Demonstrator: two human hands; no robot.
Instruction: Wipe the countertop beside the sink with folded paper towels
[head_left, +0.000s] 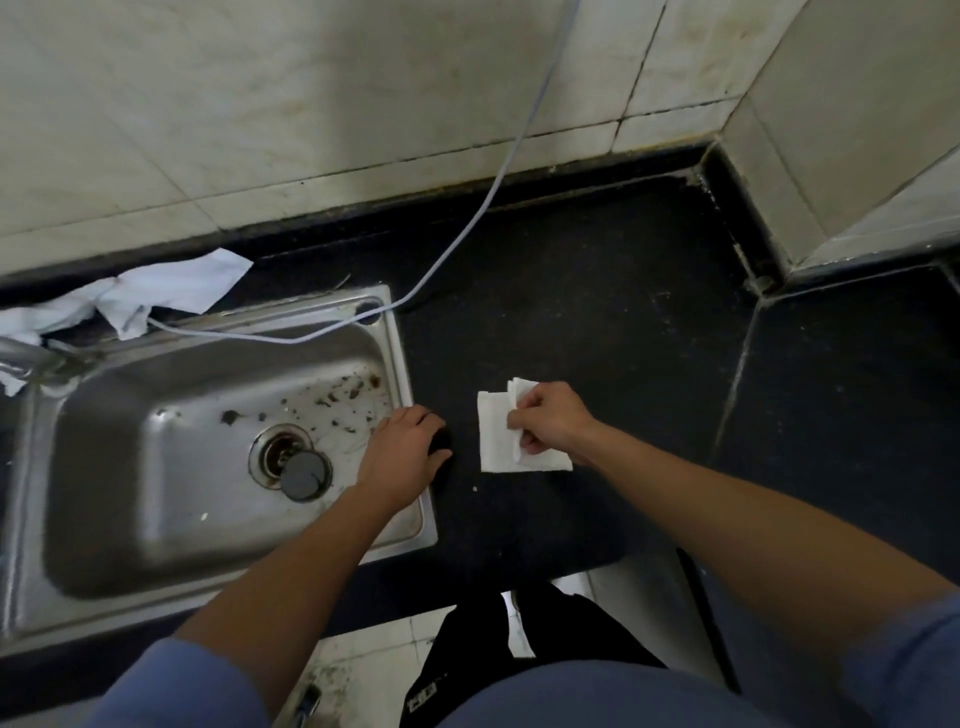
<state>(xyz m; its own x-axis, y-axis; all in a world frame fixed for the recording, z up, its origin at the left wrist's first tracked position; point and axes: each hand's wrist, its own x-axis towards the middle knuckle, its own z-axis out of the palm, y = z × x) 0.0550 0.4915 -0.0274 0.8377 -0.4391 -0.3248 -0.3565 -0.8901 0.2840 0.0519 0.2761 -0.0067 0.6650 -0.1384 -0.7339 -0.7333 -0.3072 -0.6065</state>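
Note:
White folded paper towels (496, 439) lie flat on the black countertop (597, 322) just right of the steel sink (156, 457). My right hand (550, 423) rests on the towels and pinches a lifted corner of them between thumb and fingers. My left hand (408, 449) lies palm down over the sink's right rim, fingers curled onto the counter, holding nothing that I can see.
A grey hose (498, 176) runs from the tiled wall down across the counter to the sink's back rim. Crumpled white paper (156, 293) sits behind the sink near the tap (31, 358). Debris and a round plug (305, 474) lie in the basin. The counter's front edge is close below my hands.

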